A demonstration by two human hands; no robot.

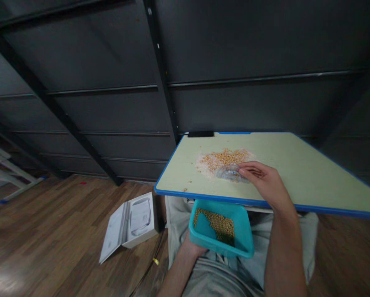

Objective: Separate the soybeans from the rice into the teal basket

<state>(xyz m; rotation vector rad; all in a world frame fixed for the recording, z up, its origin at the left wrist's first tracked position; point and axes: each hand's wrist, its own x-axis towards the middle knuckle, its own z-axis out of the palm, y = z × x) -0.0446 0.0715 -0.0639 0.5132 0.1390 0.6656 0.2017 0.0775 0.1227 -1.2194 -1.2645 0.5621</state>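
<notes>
My right hand [264, 178] is over the table, its thumb and fingers closed on the edge of a clear plastic piece [231, 173], flat with a rounded outline; its exact kind is not plain. The plastic lies against the near side of a spread of yellow soybeans [225, 156] mixed with pale grains [207, 165]. Below the table's front edge, my left hand [197, 247] holds a teal plastic basin [243, 231] over my lap, its fingers hidden beneath. Soybeans [222, 227] cover part of the basin's floor.
A pale tabletop [305, 173] with a blue rim carries a black bar [200, 134] at its back left. Several stray beans lie near its left front. An open white box [140, 220] and a cable [150, 264] are on the wooden floor. A dark panelled wall [126, 107] stands behind.
</notes>
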